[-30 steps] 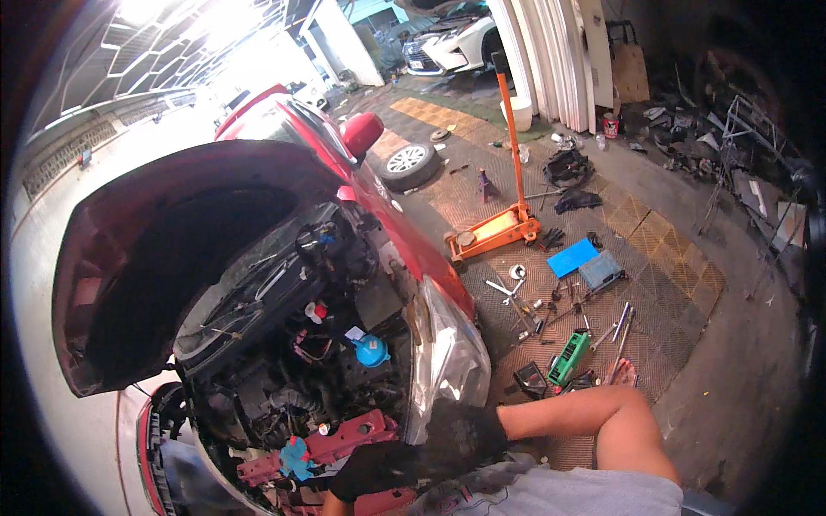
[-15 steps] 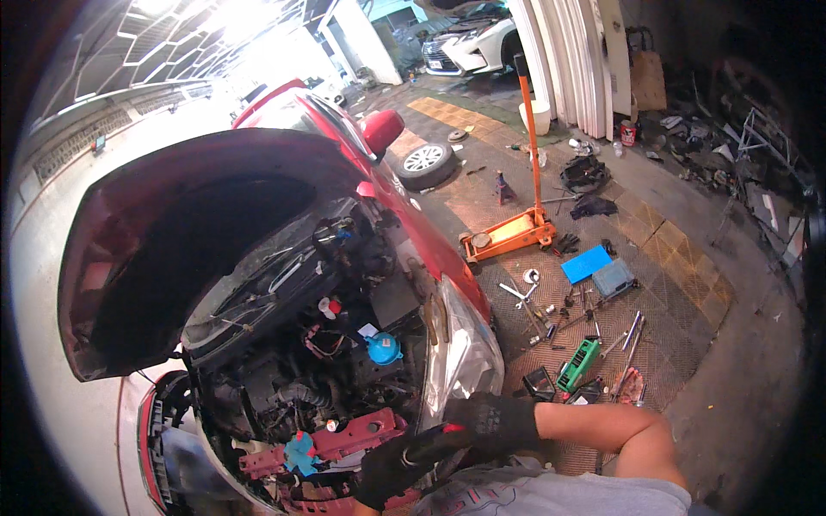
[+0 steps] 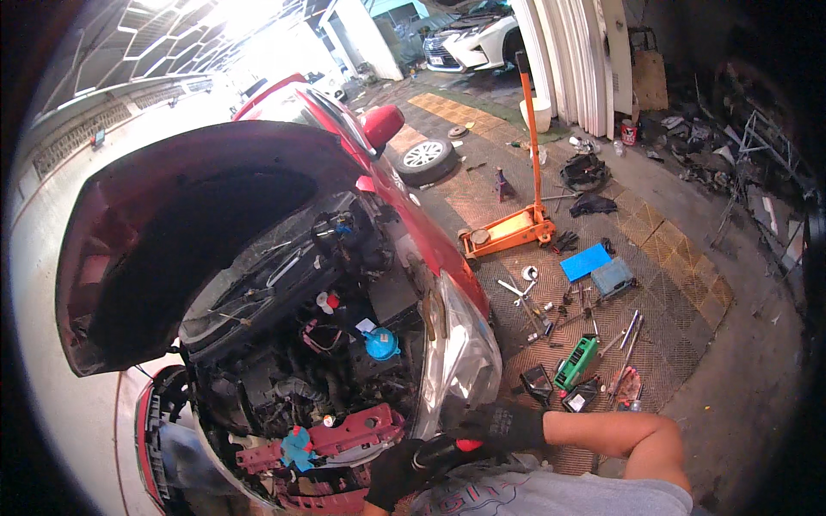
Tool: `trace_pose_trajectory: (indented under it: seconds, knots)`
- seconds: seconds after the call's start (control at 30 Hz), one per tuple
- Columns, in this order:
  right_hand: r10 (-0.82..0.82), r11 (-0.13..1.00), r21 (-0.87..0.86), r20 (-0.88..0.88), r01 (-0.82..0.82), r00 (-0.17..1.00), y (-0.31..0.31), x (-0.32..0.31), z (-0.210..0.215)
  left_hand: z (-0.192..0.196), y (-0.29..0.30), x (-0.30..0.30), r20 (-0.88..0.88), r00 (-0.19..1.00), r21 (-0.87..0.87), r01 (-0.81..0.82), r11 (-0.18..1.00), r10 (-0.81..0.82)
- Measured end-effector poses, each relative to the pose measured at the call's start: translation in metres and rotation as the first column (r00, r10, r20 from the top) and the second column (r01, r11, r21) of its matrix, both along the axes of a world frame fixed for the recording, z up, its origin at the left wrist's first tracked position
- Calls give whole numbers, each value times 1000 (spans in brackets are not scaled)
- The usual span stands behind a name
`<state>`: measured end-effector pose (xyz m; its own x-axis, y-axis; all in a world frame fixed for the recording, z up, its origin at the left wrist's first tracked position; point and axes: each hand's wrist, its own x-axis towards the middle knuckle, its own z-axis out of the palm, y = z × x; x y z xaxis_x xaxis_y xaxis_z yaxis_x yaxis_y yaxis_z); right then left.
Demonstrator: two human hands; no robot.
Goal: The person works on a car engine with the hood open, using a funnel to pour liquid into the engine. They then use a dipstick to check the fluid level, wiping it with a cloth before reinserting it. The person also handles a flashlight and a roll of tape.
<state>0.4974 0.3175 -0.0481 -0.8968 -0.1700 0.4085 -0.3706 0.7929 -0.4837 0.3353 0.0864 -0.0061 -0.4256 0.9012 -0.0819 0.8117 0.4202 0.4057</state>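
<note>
Both of my hands wear black gloves and come together at the front of the red car (image 3: 430,232), close to my grey shirt. My left hand (image 3: 394,476) is closed around a dark, rounded tool (image 3: 437,453) with a red part; its exact kind cannot be made out. From the right, my right hand (image 3: 501,427) reaches across and closes on the tool's other end, its fingers partly hidden. Just beyond my left hand lies the dull red front crossmember (image 3: 357,434), with a light blue cloth or glove (image 3: 298,449) on it. A blue funnel-like piece (image 3: 381,344) sits in the engine bay.
The raised hood (image 3: 198,232) fills the left. Right of the car, an orange floor jack (image 3: 509,232) with an upright handle stands on the floor mat. Wrenches (image 3: 520,292), sockets, a green case (image 3: 576,361) and a blue tray (image 3: 587,262) lie scattered. A loose wheel (image 3: 425,160) rests farther back.
My hands and the tool between them have shifted slightly; the tool has turned, and its red part sits lower and farther right. The view has moved a little.
</note>
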Motion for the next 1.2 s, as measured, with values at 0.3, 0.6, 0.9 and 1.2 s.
trace_pose_trajectory:
  seconds: [0.3,0.6,0.9,1.2]
  knots:
    - [69,924,-316,693,216,718,-8,1,16,-28,-2,-7,-45,996,-3,72,997,-72]
    - [123,962,241,39,-129,992,-10,8,23,-40,-13,-1,-22,998,122,64,990,-61]
    - [29,762,-215,954,610,299,-28,-13,43,-43,-22,6,-10,998,148,-58,987,60]
    - [115,973,197,58,-124,992,-11,-3,7,-46,-32,4,30,999,82,-48,996,45]
